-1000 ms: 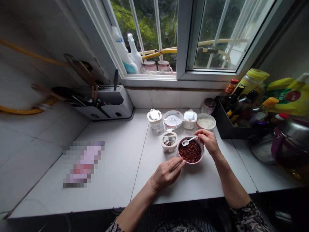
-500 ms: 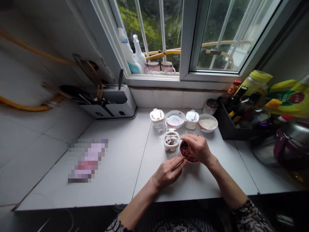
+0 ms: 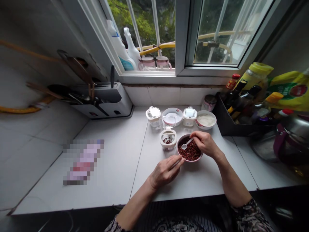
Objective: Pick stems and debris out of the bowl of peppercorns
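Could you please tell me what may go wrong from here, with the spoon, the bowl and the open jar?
The right hand holds a white spoon over a bowl of dark red grains; some might spill onto the counter.
The left hand touches the bowl's near rim; a hard press could tilt it.
The open jar stands close beside the bowl, so a hand might bump it.

Back L on the bench [image 3: 116, 154], grey holder [image 3: 122, 104] crammed w/ utensils [image 3: 79, 72]; nearer, pixelated pinkish item [image 3: 87, 158] lying flat; up on window sill [image 3: 154, 73], 2 white spray btls [image 3: 131, 48] beside 2 pink-handled mugs [image 3: 163, 63]; over R, dark box [image 3: 233, 128] packed w/ capped btls [image 3: 246, 97], yellow bag [image 3: 280, 85] alongside, metal-topped pot [image 3: 295, 131]
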The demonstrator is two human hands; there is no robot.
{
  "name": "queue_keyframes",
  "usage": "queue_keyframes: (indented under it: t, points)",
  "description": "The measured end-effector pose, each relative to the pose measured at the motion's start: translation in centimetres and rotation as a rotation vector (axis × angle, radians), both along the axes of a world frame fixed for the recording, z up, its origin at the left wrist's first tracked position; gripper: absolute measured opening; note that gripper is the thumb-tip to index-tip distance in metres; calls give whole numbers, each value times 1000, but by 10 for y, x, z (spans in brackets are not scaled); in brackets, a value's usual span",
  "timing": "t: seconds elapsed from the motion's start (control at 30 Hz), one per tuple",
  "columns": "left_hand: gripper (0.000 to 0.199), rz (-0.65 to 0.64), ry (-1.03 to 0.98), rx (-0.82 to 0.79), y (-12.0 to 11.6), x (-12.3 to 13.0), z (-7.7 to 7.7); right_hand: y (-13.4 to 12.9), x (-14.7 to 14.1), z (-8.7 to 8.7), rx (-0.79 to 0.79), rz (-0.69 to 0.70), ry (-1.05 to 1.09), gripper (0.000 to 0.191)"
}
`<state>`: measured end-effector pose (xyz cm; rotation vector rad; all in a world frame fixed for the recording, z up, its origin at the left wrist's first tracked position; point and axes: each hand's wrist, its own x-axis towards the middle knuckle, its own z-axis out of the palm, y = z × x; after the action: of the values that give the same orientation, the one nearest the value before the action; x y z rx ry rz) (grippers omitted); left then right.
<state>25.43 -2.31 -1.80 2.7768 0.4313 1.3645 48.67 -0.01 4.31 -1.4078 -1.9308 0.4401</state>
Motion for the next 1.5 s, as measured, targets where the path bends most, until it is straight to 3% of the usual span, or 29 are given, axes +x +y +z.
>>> queue_keyframes:
  t: [0.67,1.0,1.5]
  points:
    - [32,14,27,-6,-1,-1,1,4,5,-4,-233,-127,236,19]
    - [34,7,19,-9,0,-1,1,-2,5,7,-227,1,137,21]
    - [37,16,31,-23,-1,-2,1,1,6,4,-302,-82,279,20]
